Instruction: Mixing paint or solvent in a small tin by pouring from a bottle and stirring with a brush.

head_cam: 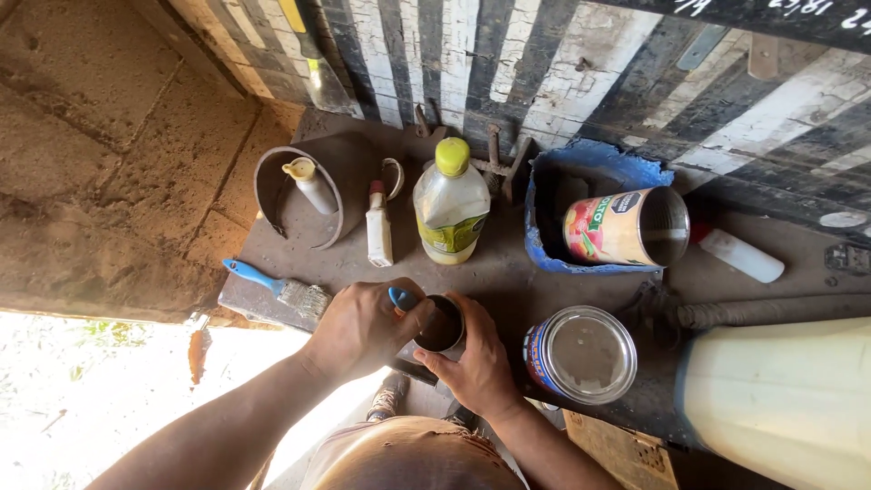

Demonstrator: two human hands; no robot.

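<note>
A small dark metal tin [442, 325] stands at the near edge of a dusty shelf [508, 272]. My right hand [474, 363] is wrapped around its right side. My left hand [363, 327] grips a blue-handled tool [402, 298] whose tip goes into the tin; the end inside is hidden. Just left of that hand lies a paintbrush [281, 289] with a blue handle and pale bristles.
A yellow-capped plastic bottle [451, 201], a small white tube [378, 229] and a grey ring-shaped holder with a little bottle [311, 184] stand behind. A torn blue tub [590, 163] holds a tipped tin [626, 227]. A lidded tin [581, 354] and a cream container [780, 399] sit right.
</note>
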